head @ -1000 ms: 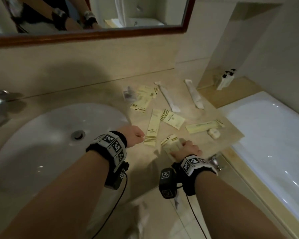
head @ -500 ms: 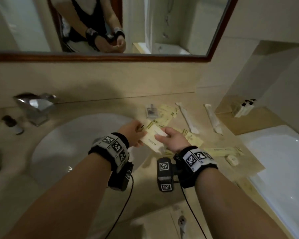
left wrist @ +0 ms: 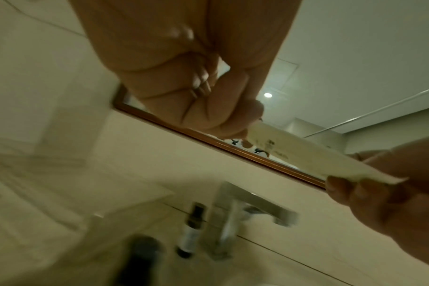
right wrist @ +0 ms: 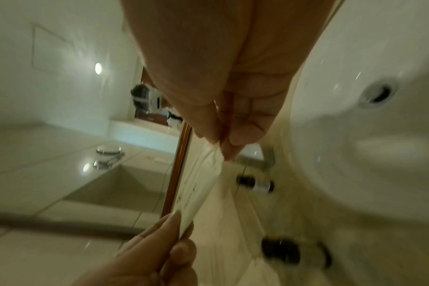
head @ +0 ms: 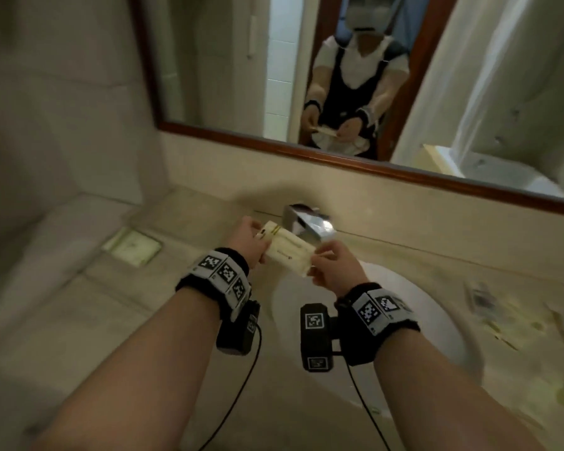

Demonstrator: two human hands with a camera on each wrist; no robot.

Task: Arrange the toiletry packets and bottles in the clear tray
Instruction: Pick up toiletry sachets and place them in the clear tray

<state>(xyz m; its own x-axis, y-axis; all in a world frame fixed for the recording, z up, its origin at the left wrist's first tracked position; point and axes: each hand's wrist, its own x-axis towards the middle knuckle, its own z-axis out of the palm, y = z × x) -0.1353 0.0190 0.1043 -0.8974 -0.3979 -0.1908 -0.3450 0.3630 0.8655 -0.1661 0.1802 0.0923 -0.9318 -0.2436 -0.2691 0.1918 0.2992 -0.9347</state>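
Observation:
Both hands hold one cream toiletry packet point(head: 288, 250) with gold stripes in the air above the sink, in front of the tap. My left hand point(head: 249, 239) pinches its far left end and my right hand point(head: 331, 266) pinches its near right end. The left wrist view shows the packet point(left wrist: 306, 154) stretched between the two hands. The right wrist view shows its crinkled end point(right wrist: 208, 164) between my thumb and finger. Other packets point(head: 502, 317) lie blurred on the counter at the far right. A clear tray point(head: 132, 249) sits on the counter at the left.
A chrome tap point(head: 308, 222) stands just behind the held packet. The white sink basin point(head: 420, 307) lies under my right wrist. A small dark-capped bottle point(left wrist: 191, 230) stands left of the tap. A framed mirror point(head: 339, 154) runs along the wall.
My right hand lifted a packet off the counter and my left hand took its other end. Both hands carried it left, over the sink, and my view swung left with them.

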